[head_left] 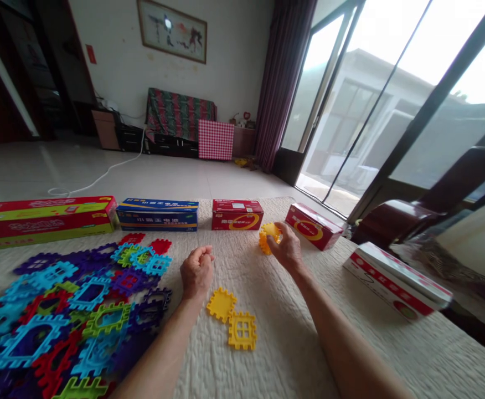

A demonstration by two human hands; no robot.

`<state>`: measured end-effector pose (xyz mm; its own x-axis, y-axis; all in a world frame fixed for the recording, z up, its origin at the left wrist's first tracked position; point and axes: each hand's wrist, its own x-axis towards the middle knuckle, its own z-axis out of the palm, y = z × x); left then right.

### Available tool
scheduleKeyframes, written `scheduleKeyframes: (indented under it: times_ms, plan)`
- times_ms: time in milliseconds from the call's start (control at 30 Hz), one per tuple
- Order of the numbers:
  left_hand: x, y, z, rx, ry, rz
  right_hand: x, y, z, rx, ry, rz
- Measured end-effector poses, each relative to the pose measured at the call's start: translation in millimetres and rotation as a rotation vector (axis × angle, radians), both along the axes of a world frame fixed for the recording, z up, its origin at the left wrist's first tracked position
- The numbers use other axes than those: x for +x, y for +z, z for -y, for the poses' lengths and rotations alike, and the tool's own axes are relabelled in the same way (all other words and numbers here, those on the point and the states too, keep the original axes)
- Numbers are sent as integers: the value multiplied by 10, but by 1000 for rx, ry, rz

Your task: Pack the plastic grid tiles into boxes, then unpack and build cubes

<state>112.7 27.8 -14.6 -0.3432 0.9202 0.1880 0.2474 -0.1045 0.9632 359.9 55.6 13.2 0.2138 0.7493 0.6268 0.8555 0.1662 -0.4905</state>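
Note:
My right hand has its thumb and fingers around a yellow block built from notched plastic panels, just in front of the red boxes. To its left my left hand hovers over the cloth, fingers curled in; whether anything is inside them is hidden. Two loose yellow panels lie between my forearms: a solid-looking square panel and a window-patterned panel, touching at a corner. Left of my left arm spreads a pile of interlocking panels in blue, purple, red and green.
Along the far edge of the quilted cloth stand a long red-green box, a blue box, a red box and another red box. A white-red box sits at the right, near a dark wooden chair.

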Motion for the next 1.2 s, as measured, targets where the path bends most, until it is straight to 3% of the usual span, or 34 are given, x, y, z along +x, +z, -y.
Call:
scheduleKeyframes:
  times_ms: [233,367,467,633,767,900,1067,1200]
  plan:
    - [1,-19,-14,40,10,2,11,-88,7,-45,-12,60]
    - [0,-40,-21,18,9,12,-37,-31,63,83,8,62]
    - [-3,-63,-34,18,10,35,-183,1,162,163,142,41]
    - [-23,-106,-87,37,45,183,-552,-34,379,-105,594,28]
    - [-50,-136,-132,44,94,307,-719,7,523,-334,749,23]
    - [-63,-180,-166,69,77,326,-782,141,612,-466,824,107]
    - [-55,-206,-176,64,58,272,-929,215,689,-417,778,306]
    - [-47,-192,-161,65,57,261,-984,196,695,-440,757,313]
